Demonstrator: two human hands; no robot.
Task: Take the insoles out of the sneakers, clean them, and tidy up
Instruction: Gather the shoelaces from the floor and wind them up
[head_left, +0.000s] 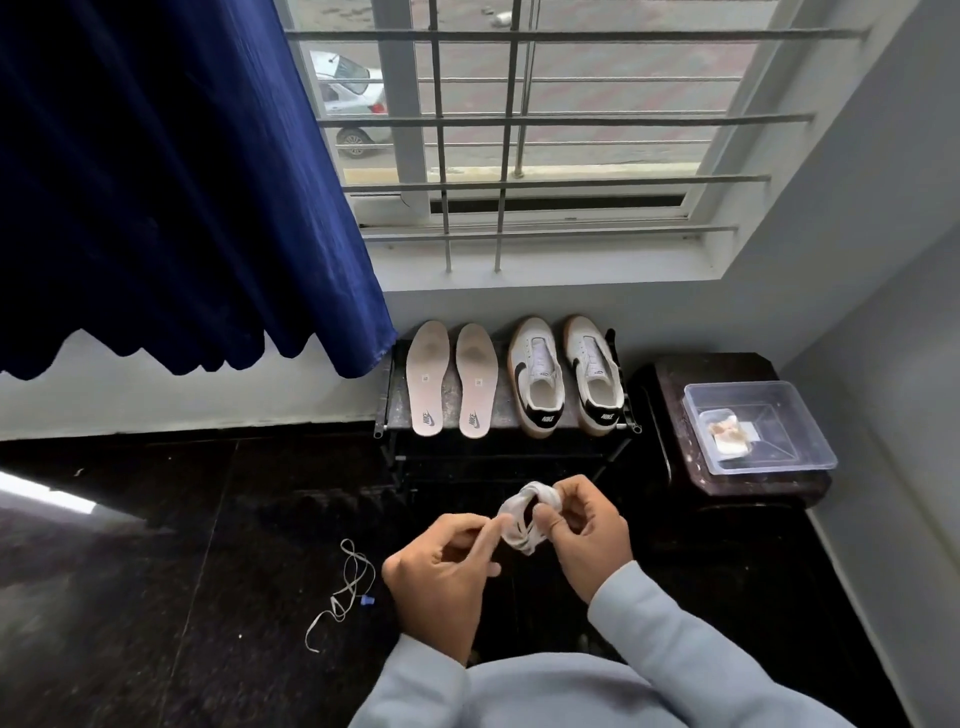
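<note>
Close together, the left hand (447, 564) and right hand (587, 530) pinch a white bundle (524, 519). Ahead of them on the rack (503, 415), sneakers (566, 379) and removed insoles (452, 379) lie side by side; a loose lace (348, 587) left of the hands suggests tidying remains.

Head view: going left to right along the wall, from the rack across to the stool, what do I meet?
Left insole → right insole → left sneaker → right sneaker → clear box.
</note>
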